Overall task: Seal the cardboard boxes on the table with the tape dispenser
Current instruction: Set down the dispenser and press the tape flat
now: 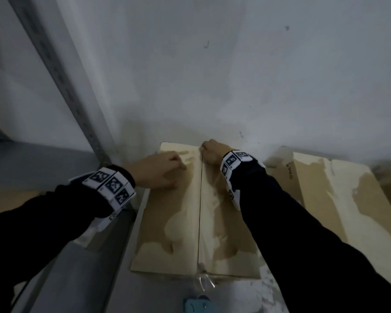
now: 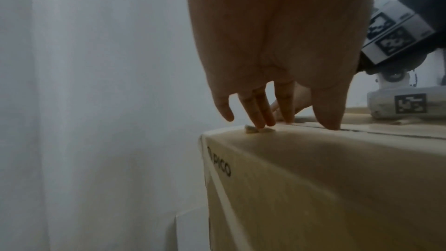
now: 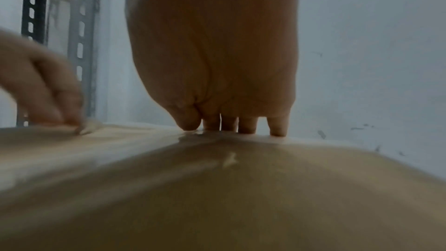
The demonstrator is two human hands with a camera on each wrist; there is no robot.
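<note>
A tan cardboard box (image 1: 178,222) lies in front of me with its two top flaps closed along a centre seam (image 1: 200,211). Clear tape glistens along the seam, and a loose crumpled end (image 1: 204,281) hangs over the near edge. My left hand (image 1: 163,171) rests on the left flap with straight fingertips (image 2: 260,119) touching the top near the far corner. My right hand (image 1: 212,152) presses its fingertips (image 3: 246,126) down on the far end of the seam. A blue tape dispenser (image 1: 198,304) lies on the table just below the box; neither hand touches it.
A second cardboard box (image 1: 325,199) stands to the right, close beside the first. A white wall (image 1: 235,75) rises directly behind both. A perforated grey metal shelf upright (image 1: 61,86) and a grey shelf surface (image 1: 32,161) are on the left.
</note>
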